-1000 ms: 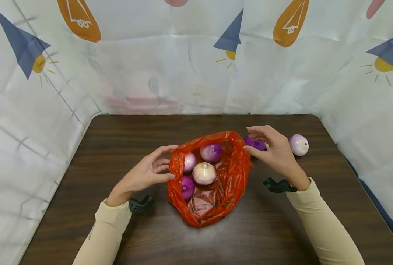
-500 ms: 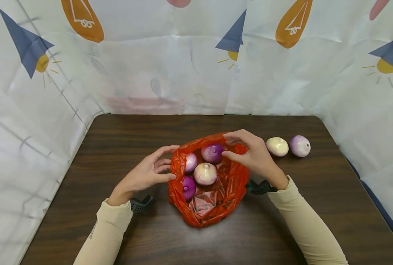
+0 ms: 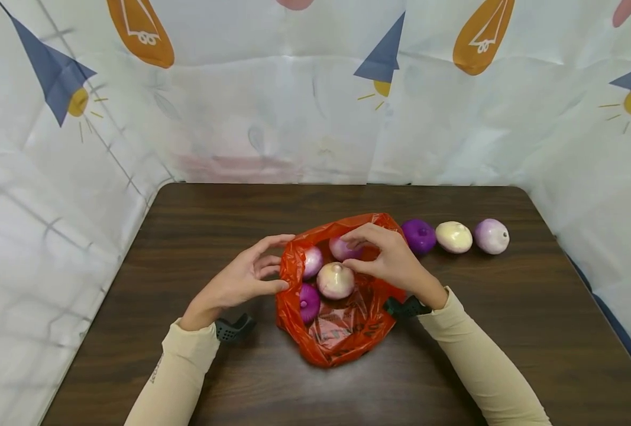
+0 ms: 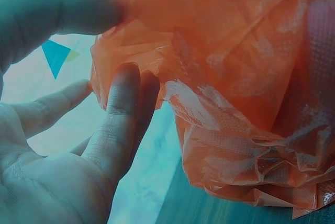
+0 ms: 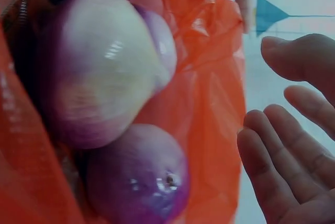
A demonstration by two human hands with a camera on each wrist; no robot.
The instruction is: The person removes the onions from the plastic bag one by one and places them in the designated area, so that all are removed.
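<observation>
An orange-red plastic bag stands with its mouth open, its rim folded outward, and several onions inside. My left hand holds the bag's left rim; in the left wrist view some fingertips show through the thin plastic and the thumb lies against it. Over the bag's mouth, my right hand has its fingers spread from the thumb and nothing between them. Below it lie a pale onion and a purple onion. Further left in the bag are a light purple onion and a deep purple onion.
To the right of the bag, a deep purple onion, a cream onion and a pale lilac onion stand in a row on the dark wooden table. A printed white cloth hangs behind the table.
My right hand has moved left from beside the purple onion outside to over the bag, uncovering the row of onions. The left hand keeps its place at the rim.
</observation>
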